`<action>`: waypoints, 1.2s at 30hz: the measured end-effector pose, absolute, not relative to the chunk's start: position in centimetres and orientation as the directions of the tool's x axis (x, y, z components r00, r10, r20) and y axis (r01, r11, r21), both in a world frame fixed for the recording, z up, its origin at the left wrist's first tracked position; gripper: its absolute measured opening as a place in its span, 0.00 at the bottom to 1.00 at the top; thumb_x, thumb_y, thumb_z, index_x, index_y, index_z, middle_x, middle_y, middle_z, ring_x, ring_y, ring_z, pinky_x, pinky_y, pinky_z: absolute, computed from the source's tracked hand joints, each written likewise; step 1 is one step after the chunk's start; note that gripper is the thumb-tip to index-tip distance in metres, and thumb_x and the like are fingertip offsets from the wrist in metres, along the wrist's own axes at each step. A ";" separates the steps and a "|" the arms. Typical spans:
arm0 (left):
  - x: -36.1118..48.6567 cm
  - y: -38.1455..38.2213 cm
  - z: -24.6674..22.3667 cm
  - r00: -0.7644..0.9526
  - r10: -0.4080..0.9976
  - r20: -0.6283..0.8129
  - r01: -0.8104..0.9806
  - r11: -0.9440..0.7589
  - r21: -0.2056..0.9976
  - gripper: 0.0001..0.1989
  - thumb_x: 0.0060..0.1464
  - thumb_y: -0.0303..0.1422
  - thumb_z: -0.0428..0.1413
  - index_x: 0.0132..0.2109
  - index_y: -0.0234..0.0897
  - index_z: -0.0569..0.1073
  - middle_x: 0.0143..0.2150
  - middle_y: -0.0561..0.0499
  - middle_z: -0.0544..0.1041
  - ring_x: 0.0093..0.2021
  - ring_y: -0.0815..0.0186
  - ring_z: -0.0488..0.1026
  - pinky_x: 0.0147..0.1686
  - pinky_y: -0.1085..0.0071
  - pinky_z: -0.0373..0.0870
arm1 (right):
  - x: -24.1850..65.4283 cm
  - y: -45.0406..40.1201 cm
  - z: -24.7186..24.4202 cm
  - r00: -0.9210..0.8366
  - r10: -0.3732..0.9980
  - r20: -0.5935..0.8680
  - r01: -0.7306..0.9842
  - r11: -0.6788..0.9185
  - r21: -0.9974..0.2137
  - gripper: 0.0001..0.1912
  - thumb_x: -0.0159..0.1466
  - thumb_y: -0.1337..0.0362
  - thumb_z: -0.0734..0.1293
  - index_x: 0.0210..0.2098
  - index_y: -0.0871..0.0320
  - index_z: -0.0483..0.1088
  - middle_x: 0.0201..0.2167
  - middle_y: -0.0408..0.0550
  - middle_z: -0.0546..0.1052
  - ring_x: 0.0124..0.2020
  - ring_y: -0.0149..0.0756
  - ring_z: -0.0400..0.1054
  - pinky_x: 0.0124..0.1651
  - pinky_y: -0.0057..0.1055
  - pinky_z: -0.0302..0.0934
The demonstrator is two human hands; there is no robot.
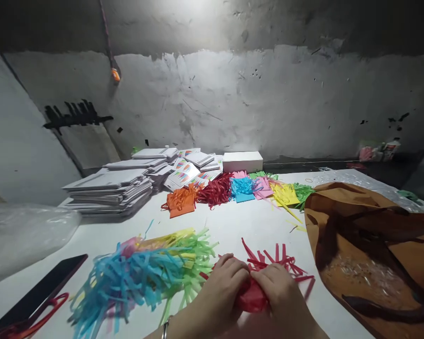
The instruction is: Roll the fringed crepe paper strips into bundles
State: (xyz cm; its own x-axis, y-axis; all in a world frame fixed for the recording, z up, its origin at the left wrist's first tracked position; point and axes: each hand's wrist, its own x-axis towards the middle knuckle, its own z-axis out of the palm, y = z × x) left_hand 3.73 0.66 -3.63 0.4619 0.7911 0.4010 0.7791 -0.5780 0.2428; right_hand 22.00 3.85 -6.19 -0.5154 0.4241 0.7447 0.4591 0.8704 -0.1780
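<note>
My left hand [226,282] and my right hand [277,287] are close together at the front of the white table. Between them they grip a red paper tassel [252,299], fingers curled over its solid part. Its cut strips spread out behind and beyond my right hand. Just left of my left hand lies a loose pile of finished-looking fringed tassels [144,268] in blue, green, yellow and pink. Part of the red paper is hidden under my fingers.
Fringed paper bundles, among them orange [182,205] and yellow [285,193], line the middle. Behind stand stacked white packets [108,188] and a white box [242,162]. A brown bag [339,226] lies right; a phone [38,292], red-handled scissors [45,315] and plastic wrap [24,235] left.
</note>
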 end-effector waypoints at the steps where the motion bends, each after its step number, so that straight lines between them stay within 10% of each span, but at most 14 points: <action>1: 3.8 0.6 -3.9 0.458 0.826 0.328 0.799 -0.544 0.256 0.16 0.43 0.22 0.58 0.41 0.39 0.70 0.40 0.50 0.79 0.40 0.61 0.74 0.50 0.62 0.65 | 22.5 3.7 -6.3 -0.522 0.418 0.744 0.450 0.876 -0.177 0.16 0.63 0.76 0.59 0.44 0.57 0.73 0.31 0.45 0.79 0.31 0.36 0.72 0.43 0.35 0.65; 9: 1.8 3.7 -3.8 0.411 0.901 0.138 0.904 -0.422 0.062 0.07 0.49 0.22 0.58 0.28 0.37 0.73 0.26 0.49 0.79 0.35 0.57 0.76 0.54 0.49 0.61 | 29.8 3.5 -6.3 -0.536 0.486 0.691 0.550 0.821 -0.150 0.20 0.59 0.81 0.57 0.39 0.58 0.76 0.24 0.41 0.77 0.25 0.35 0.71 0.52 0.41 0.59; 16: 0.7 3.1 2.8 0.383 0.861 0.334 0.917 -0.398 -0.026 0.10 0.61 0.24 0.52 0.44 0.37 0.76 0.37 0.47 0.80 0.44 0.58 0.74 0.65 0.46 0.51 | 35.3 3.5 -4.2 -0.611 0.310 0.729 0.710 0.622 0.330 0.24 0.65 0.81 0.57 0.58 0.68 0.69 0.50 0.60 0.79 0.46 0.46 0.73 0.54 0.47 0.57; 23: -4.3 -4.1 -2.0 0.161 0.986 0.043 0.971 -0.150 -0.187 0.36 0.43 0.16 0.62 0.61 0.41 0.72 0.64 0.33 0.71 0.64 0.32 0.64 0.58 0.25 0.54 | 28.6 -1.1 -14.9 -0.515 0.573 0.637 0.724 0.689 -0.036 0.18 0.67 0.64 0.61 0.55 0.58 0.73 0.52 0.55 0.80 0.53 0.52 0.73 0.59 0.58 0.49; 29: 2.7 -7.0 -8.7 0.600 0.789 0.135 0.783 -0.613 0.102 0.30 0.56 0.33 0.63 0.64 0.46 0.67 0.69 0.47 0.68 0.67 0.52 0.65 0.65 0.51 0.63 | 26.5 -2.4 -16.4 -0.619 0.586 0.523 0.727 0.679 0.099 0.29 0.59 0.53 0.70 0.60 0.50 0.71 0.61 0.53 0.73 0.55 0.60 0.69 0.61 0.70 0.45; 36: 6.3 -6.3 -12.5 0.451 0.844 0.289 0.826 -0.518 0.223 0.16 0.62 0.29 0.58 0.57 0.41 0.73 0.60 0.46 0.77 0.58 0.53 0.73 0.57 0.53 0.71 | 35.1 -2.0 -17.6 -0.412 0.794 0.446 0.911 0.358 0.205 0.31 0.69 0.42 0.55 0.47 0.56 0.80 0.53 0.65 0.77 0.49 0.66 0.72 0.49 0.71 0.57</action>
State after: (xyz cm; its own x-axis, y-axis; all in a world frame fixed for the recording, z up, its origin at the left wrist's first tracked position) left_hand 6.30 -6.32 -12.49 0.4511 0.8442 0.2894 0.8258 -0.5179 0.2233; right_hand 35.07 -2.04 -17.63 -0.4119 0.7943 0.4465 0.9112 0.3575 0.2046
